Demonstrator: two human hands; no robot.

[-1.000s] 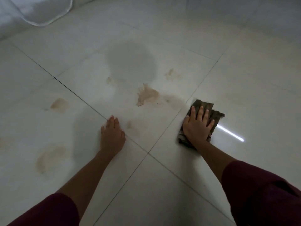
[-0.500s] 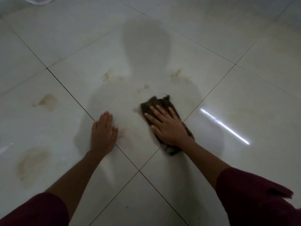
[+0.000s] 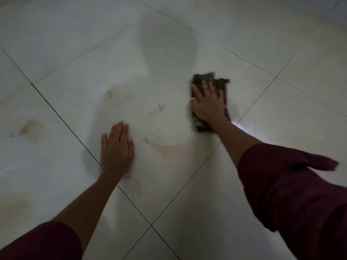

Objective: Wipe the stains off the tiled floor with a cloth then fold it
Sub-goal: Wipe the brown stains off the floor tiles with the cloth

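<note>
Pressing our flat right hand [image 3: 207, 107] onto the cloth [image 3: 210, 81] at one o'clock. Soft, limp rag; palm it centrally. Left hand [image 3: 117, 149] lies flat.

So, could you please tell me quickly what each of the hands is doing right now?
Left hand: open, flat on the tiled floor, holding nothing.
Right hand: open, fingers straight, pressing the dark cloth onto the floor.

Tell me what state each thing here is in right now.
Cloth: dark, bunched, flat on the floor under the right hand.
Right hand: fingers straight, pressing the cloth.
Left hand: flat on the floor, holding nothing.
Floor: pale tiles, brown stains and a smeared streak not yet wiped off.
</note>
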